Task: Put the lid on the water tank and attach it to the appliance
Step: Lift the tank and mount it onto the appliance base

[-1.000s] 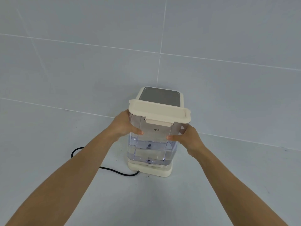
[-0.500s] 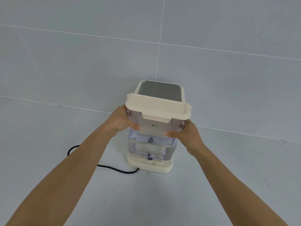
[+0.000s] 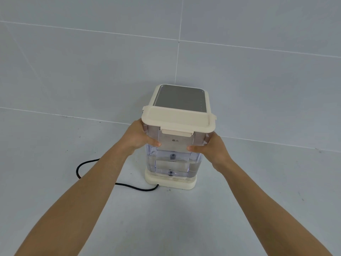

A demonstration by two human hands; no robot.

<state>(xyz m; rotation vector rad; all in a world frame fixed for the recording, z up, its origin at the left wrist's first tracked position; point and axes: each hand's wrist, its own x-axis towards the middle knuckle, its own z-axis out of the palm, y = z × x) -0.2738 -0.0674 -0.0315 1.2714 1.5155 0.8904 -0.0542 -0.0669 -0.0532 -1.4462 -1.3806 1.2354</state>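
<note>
A clear plastic water tank with some water in it stands on the cream base of the appliance, against its near side. A cream lid sits on top of the tank, its front clip down. My left hand grips the tank's upper left side and my right hand grips its upper right side, both thumbs pressed on the front face. The appliance has a grey metallic top panel.
A black power cord loops on the pale tiled floor to the left of the appliance base. A tiled wall rises right behind the appliance.
The tank has come down between my hands and its bottom now rests on the appliance base, with its lid level with the appliance top.
</note>
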